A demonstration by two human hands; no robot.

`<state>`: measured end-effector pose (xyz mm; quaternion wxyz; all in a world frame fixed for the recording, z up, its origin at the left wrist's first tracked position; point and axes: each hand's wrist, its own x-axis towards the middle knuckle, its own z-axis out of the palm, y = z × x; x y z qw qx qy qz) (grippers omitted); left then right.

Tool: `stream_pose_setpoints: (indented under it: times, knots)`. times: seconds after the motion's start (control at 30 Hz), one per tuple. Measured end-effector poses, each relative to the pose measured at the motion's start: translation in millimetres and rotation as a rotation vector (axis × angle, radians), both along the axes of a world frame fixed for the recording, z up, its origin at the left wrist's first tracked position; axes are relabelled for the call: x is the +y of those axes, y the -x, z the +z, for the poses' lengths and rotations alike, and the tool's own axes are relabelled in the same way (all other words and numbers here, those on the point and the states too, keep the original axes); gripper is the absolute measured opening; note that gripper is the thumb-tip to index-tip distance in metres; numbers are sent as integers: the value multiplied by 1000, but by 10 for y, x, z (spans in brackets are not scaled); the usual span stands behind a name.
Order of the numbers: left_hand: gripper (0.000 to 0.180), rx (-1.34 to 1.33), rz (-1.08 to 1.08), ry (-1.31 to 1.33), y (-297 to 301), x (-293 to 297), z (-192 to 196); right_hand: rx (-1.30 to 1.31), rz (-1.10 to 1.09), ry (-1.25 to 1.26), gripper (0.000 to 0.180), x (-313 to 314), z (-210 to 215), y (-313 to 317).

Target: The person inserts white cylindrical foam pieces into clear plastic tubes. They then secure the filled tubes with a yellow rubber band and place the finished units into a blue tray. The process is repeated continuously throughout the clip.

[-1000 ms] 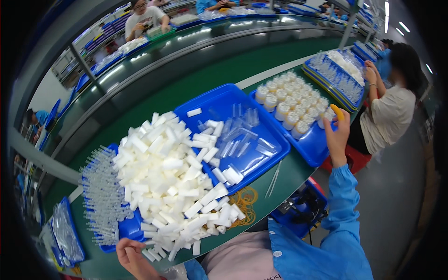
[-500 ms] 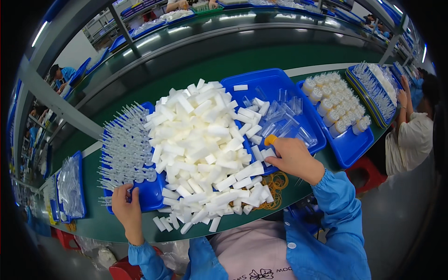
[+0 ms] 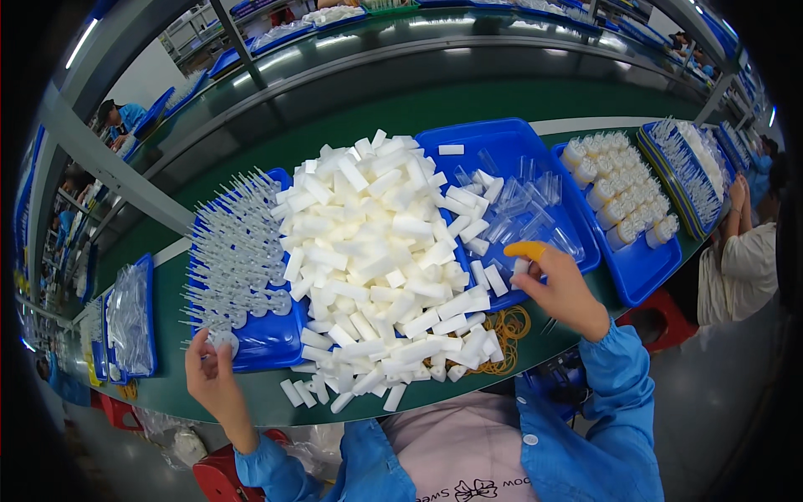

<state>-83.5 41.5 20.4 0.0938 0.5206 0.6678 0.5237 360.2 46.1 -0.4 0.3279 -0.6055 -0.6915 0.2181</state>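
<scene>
The right hand has come off the near edge of the middle tray's foam and now has a white piece pinched between thumb and a finger wearing an orange cot; the left hand has reached a pale disc at the near corner of the left tray, thumb and fingers closing about it, though whether it is fully gripped I cannot tell; so each hand now seems to have a part to work with, one white, one translucent. The white piece is above the near edge of the middle tray; it looks matt and spongy, like the short, blunt blocks heaped in the pile beside it; the disc looks like smooth plastic, round and flat, like the bases of the thin-stemmed parts bristling in the left tray; beyond the right hand lie clear tubes, glossy and straight; amber bands loop loosely on the green table; farther right, squat, yellowish bundles with clear tops stand in rows in the right tray.
</scene>
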Motion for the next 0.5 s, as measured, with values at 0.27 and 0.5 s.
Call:
stream_pose_setpoints:
  times: [0.27, 0.5]
  knots:
    - [16, -584, -502, 32, -508, -579, 163, 985, -37, 99, 16, -494, 252, 218]
    - [29, -626, -1167, 356, -1275, -642, 123, 1306, -10, 175, 17, -671, 114, 564]
